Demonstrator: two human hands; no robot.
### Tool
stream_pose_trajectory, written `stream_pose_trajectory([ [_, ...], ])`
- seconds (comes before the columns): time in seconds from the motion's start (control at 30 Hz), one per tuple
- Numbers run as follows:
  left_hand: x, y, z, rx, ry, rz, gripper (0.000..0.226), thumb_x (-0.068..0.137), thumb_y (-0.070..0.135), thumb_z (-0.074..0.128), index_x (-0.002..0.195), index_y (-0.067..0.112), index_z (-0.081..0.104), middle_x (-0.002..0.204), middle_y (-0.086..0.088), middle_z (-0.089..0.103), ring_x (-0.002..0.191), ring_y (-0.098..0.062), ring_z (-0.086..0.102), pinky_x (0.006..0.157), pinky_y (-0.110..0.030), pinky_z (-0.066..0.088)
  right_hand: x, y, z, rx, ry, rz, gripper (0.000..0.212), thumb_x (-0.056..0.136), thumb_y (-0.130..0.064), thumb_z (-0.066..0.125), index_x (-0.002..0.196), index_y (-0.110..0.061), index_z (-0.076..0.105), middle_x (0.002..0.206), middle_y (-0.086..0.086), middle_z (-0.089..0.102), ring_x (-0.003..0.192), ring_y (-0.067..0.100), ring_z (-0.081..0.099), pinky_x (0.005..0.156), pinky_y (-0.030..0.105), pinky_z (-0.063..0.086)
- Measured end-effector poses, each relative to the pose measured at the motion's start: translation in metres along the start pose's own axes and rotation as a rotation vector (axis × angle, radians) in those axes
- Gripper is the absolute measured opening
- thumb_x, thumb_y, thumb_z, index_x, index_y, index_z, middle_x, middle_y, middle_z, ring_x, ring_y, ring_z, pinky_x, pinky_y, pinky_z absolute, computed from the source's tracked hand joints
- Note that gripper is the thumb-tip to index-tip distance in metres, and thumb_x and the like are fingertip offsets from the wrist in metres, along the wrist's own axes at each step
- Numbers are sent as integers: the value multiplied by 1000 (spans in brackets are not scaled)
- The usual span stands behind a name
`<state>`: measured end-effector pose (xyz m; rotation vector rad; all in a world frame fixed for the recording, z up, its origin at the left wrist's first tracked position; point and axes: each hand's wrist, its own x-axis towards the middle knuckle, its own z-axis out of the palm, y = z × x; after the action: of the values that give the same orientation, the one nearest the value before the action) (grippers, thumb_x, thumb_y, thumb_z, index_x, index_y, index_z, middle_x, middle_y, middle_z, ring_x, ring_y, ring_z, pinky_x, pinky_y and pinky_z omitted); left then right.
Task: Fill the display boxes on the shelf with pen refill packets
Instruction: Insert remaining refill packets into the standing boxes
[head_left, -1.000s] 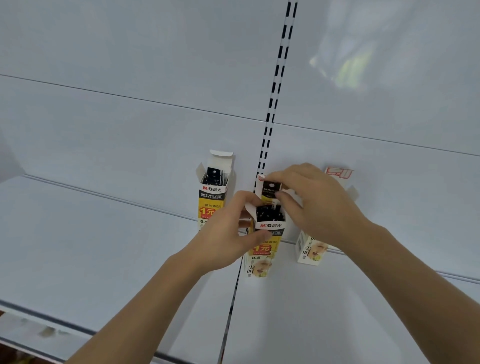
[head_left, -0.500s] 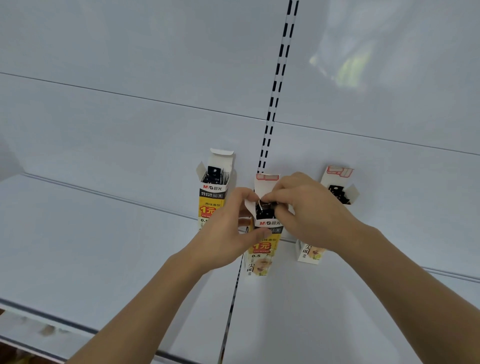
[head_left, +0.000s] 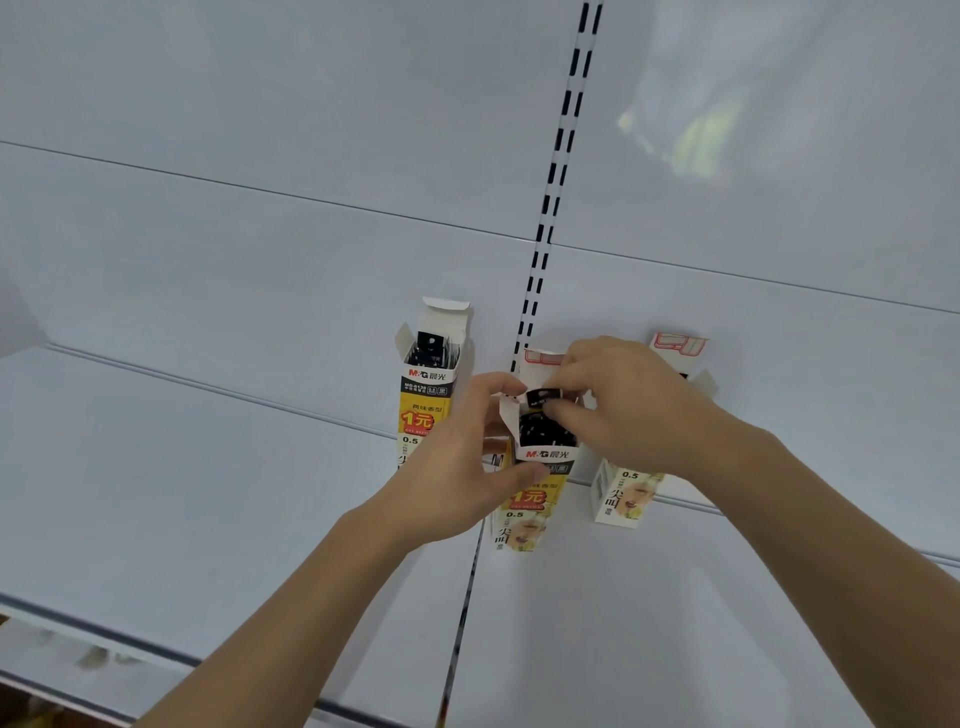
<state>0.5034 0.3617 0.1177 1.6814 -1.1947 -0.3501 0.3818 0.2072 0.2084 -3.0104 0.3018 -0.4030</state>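
Pen refill packet (head_left: 543, 399), raised above the middle display box (head_left: 540, 457) a second ago, now sits low in its mouth at centre frame, pinched by the right hand (head_left: 623, 410). The left hand (head_left: 467, 462) grips the box's side. This box looks nearly full; the left box (head_left: 428, 384) and right box (head_left: 623, 493) stand beside it on the shelf (head_left: 208, 493).
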Motion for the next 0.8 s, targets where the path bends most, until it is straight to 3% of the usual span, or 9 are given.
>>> stream_pose_trajectory([
  [0.1,-1,-2,-1,-5,-5,-1,71,88,33,85,133,48,33,126,13,69,110,-2,68,100,-28,57,-1,0,1,30,-56,38,24,102,-32,59,96,-23,80,94,-4,60,94,16,55,85,42,48],
  [0.3,3,-6,-1,-25,-3,0,71,90,31,84,137,46,34,124,13,70,109,0,68,98,-21,54,-6,-6,8,73,-150,115,30,102,-33,51,103,-30,81,101,-7,46,105,16,41,91,37,41],
  [0.43,4,-6,0,-18,-9,-3,73,88,34,84,139,49,34,127,14,68,111,-1,68,97,-20,55,-10,-5,14,89,-38,127,33,104,-41,50,93,-28,79,103,-11,46,107,12,41,92,36,42],
  [0.53,4,-7,0,-6,-11,6,72,89,33,84,140,50,35,123,15,69,111,1,67,98,-19,54,-11,-4,15,56,17,116,29,102,-38,55,96,-29,82,125,-9,47,125,15,37,101,35,40],
  [0.67,4,-8,-1,0,-7,6,72,90,35,83,141,51,36,126,17,66,111,2,66,98,-18,54,-13,-11,14,-27,-41,110,35,97,-46,51,98,-34,83,157,-7,30,148,16,14,119,48,30],
  [0.8,4,-7,-2,0,-14,11,71,91,34,83,142,49,37,124,18,67,110,3,66,98,-18,54,-16,-15,16,43,-36,152,42,88,-51,43,101,-40,81,169,-8,18,156,14,4,125,54,22],
])
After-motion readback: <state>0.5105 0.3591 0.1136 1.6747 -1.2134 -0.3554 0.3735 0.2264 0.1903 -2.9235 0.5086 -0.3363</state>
